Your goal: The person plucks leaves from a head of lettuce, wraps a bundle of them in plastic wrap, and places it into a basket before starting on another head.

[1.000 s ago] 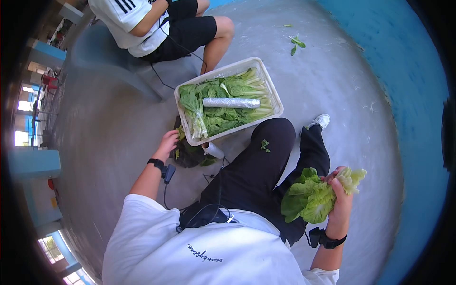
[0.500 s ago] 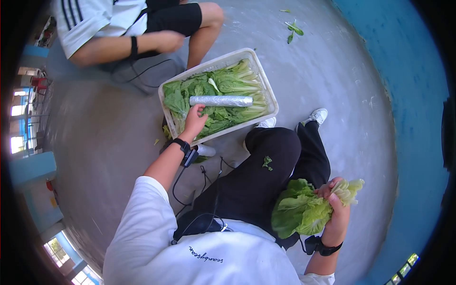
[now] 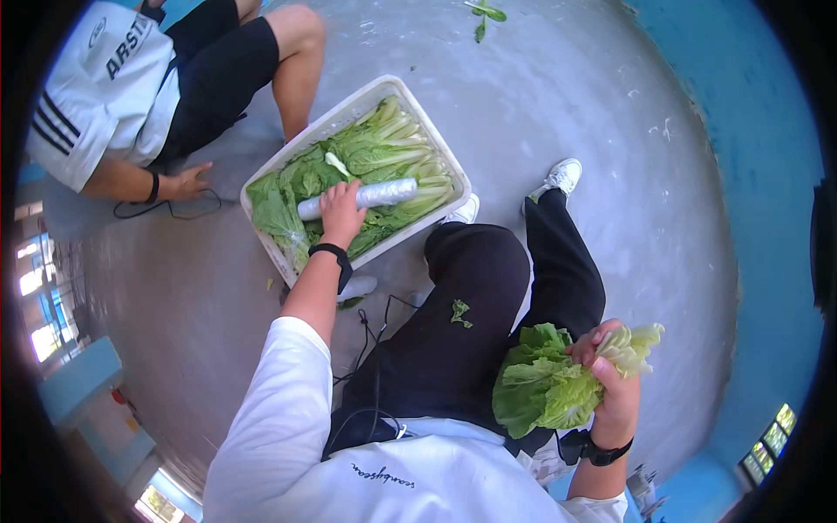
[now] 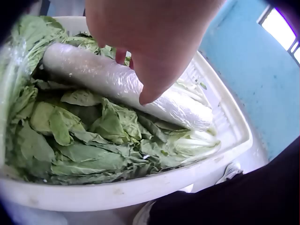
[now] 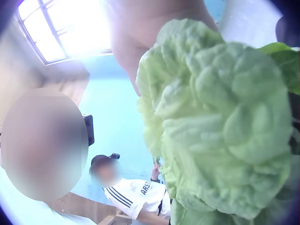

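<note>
A white plastic crate (image 3: 436, 132) is filled with leafy greens (image 3: 397, 157), their pale stems toward the far right. Across the greens lies a shiny roll of plastic wrap (image 3: 390, 193). My left hand (image 3: 342, 213) grips this roll around its middle, reaching over the crate's near rim. In the left wrist view, the thumb lies on the near side of the roll (image 4: 93, 70) and fingers show beyond it. Off to the right, my right hand (image 3: 617, 388) holds a bunch of lettuce (image 3: 545, 383) near its pale end. Broad leaves hide most of that hand in the right wrist view.
Another person (image 3: 131, 105) sits beyond the crate at upper left, one hand low beside a cable. A second roll (image 3: 359, 286) lies below the crate's near side. Loose leaves (image 3: 485, 12) are on the floor, and a scrap (image 3: 460, 314) rests on my trouser leg.
My left hand has gone from beside the crate to the roll on the greens and now grips it; the roll has tilted. My right hand still holds the lettuce. The other person's arm has lowered.
</note>
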Demonstrator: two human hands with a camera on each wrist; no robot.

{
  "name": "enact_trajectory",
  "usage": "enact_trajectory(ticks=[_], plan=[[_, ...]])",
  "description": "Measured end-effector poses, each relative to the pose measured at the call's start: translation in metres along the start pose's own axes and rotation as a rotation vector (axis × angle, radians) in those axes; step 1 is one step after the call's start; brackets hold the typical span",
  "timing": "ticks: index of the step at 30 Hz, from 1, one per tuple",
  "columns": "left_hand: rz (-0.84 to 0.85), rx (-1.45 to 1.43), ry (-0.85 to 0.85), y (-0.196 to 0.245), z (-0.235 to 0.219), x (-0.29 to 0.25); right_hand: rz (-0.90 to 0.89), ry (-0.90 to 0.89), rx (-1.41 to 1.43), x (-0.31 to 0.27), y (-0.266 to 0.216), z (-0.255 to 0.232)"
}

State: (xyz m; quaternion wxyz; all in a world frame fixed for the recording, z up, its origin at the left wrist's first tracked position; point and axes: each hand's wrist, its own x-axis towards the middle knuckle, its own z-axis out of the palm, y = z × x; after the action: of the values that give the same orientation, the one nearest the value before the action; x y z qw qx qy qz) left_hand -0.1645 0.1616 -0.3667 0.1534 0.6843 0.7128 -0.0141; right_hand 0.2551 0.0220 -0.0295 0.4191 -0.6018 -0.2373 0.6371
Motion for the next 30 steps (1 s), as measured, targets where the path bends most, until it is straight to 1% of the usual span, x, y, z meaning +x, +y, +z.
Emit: enact_trajectory(ticks=[1, 2, 3, 5, 8, 11, 12, 15, 16, 17, 18, 19, 21, 22, 23, 25, 27, 28, 29, 30], plan=[[0.011, 0.076, -0.041, -0.002, 0.000, 0.001, 0.006, 0.018, 0.025, -0.001, 0.001, 0.001], [0.049, 0.148, -0.009, -0.003, 0.002, 0.001, 0.008, 0.042, 0.046, -0.002, -0.001, 0.000], [0.070, 0.191, -0.033, -0.001, -0.002, 0.004, -0.008, 0.038, 0.065, -0.003, -0.002, -0.006], [0.162, 0.176, -0.055, -0.008, -0.001, 0.009, -0.028, 0.029, 0.104, -0.005, 0.001, -0.014], [0.195, 0.122, -0.081, -0.008, -0.013, 0.010, -0.060, 0.062, 0.051, -0.009, 0.002, -0.014], [0.137, -0.162, -0.006, -0.007, -0.028, 0.002, -0.091, 0.080, 0.048, -0.015, 0.002, -0.014], [0.081, -0.234, 0.007, -0.001, -0.038, -0.004, -0.105, 0.081, 0.058, -0.016, 0.003, -0.014], [0.038, -0.769, 0.119, -0.007, -0.049, -0.012, -0.244, 0.048, 0.154, -0.021, 0.016, -0.021], [-0.080, -1.286, -0.016, 0.003, -0.063, -0.021, -0.252, 0.057, 0.164, -0.023, 0.016, -0.019], [-0.242, -1.496, -0.117, 0.023, -0.095, -0.039, -0.258, 0.064, 0.172, -0.026, 0.016, -0.017], [-0.269, -1.592, -0.215, 0.026, -0.105, -0.048, -0.269, 0.068, 0.178, -0.027, 0.015, -0.016], [-0.291, -1.687, -0.318, 0.031, -0.117, -0.056, -0.268, 0.032, 0.193, -0.029, 0.014, -0.016], [-0.185, -1.784, -0.440, 0.051, -0.146, -0.075, -0.265, -0.028, 0.219, -0.033, 0.010, -0.017], [-0.127, -1.827, -0.506, 0.066, -0.165, -0.087, -0.256, -0.025, 0.218, -0.036, 0.008, -0.018], [-0.094, -1.828, -0.514, 0.084, -0.187, -0.102, -0.246, -0.022, 0.217, -0.040, 0.007, -0.018], [0.055, -1.831, -0.591, 0.110, -0.210, -0.122, -0.229, -0.014, 0.197, -0.048, 0.002, -0.017], [0.006, -1.820, -0.626, 0.136, -0.225, -0.140, -0.209, -0.006, 0.157, -0.054, -0.011, -0.014], [0.020, -1.820, -0.671, 0.149, -0.236, -0.147, -0.221, -0.033, 0.097, -0.053, -0.017, -0.015], [0.125, -1.846, -0.685, 0.161, -0.244, -0.153, -0.234, -0.058, 0.036, -0.051, -0.020, -0.016], [0.159, -1.790, -0.688, 0.174, -0.254, -0.163, -0.253, -0.083, -0.023, -0.051, -0.021, -0.018]])
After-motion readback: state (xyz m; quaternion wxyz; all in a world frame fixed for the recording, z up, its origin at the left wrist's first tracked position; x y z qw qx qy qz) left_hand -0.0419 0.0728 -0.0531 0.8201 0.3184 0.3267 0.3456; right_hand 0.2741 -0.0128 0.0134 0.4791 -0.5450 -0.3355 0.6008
